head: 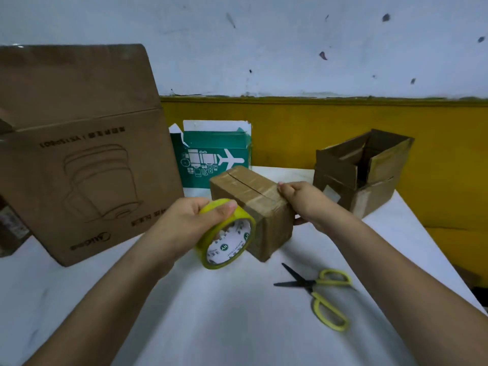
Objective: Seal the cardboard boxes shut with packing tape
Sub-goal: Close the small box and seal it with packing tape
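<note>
A small brown cardboard box (250, 196) lies on the white table (211, 313), flaps closed, with a slit along its top. My right hand (303, 202) grips the box's right side, fingers on the top edge. My left hand (190, 220) grips a yellow-green roll of packing tape (227, 239) held against the near left face of the box.
A large brown box (79, 154) stands at the left. A green and white box (211, 154) with a plane print is behind. An open brown box (361, 170) sits at the back right. Yellow-handled scissors (319, 289) lie open on the table at the right.
</note>
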Tool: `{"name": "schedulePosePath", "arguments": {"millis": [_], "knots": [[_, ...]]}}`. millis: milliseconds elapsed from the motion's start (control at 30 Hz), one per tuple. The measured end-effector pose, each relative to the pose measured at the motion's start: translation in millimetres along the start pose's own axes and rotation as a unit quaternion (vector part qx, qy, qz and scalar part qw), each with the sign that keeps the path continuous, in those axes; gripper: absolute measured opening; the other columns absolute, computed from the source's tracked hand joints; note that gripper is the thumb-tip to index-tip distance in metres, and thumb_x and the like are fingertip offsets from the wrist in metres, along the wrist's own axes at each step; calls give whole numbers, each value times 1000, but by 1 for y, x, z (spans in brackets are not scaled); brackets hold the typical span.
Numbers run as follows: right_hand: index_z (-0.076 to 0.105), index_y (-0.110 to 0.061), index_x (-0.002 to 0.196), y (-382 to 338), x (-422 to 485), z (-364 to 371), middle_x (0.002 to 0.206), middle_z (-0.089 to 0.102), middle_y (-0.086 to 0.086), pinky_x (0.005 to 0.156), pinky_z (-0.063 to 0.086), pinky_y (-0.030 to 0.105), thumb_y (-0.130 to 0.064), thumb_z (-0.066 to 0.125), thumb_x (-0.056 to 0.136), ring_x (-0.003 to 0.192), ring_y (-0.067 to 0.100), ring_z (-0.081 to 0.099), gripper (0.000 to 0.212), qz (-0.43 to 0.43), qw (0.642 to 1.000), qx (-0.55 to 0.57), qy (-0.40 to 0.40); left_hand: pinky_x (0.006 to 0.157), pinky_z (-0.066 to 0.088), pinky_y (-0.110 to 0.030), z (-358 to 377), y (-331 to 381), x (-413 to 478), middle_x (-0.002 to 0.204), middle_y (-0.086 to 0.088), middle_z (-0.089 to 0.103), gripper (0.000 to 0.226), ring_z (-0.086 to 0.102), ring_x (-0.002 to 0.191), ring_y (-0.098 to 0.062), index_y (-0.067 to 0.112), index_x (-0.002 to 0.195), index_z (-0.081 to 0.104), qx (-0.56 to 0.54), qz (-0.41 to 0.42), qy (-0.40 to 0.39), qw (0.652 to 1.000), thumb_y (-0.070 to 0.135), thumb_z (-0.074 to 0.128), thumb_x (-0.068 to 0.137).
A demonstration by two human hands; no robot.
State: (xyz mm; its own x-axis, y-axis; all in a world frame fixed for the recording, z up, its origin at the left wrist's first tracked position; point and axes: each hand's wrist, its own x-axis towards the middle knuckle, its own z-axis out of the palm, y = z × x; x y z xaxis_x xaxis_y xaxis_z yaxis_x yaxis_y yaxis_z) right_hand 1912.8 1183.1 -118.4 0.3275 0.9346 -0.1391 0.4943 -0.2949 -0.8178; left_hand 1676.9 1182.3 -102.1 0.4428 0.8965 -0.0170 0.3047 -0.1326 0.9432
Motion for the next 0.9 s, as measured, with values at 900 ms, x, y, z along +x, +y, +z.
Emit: {"name": "schedulePosePath", "arguments": {"millis": [900], "knots": [[59, -1, 91, -11, -17, 5, 85, 59, 10, 66, 46, 33, -69, 59, 74, 81, 26, 60, 70, -8, 996, 69, 63, 72, 56, -28, -18, 12, 29, 92, -34, 67, 42, 65, 79, -29, -6, 102, 67, -81, 144, -131, 977, 33, 66, 89]]}}
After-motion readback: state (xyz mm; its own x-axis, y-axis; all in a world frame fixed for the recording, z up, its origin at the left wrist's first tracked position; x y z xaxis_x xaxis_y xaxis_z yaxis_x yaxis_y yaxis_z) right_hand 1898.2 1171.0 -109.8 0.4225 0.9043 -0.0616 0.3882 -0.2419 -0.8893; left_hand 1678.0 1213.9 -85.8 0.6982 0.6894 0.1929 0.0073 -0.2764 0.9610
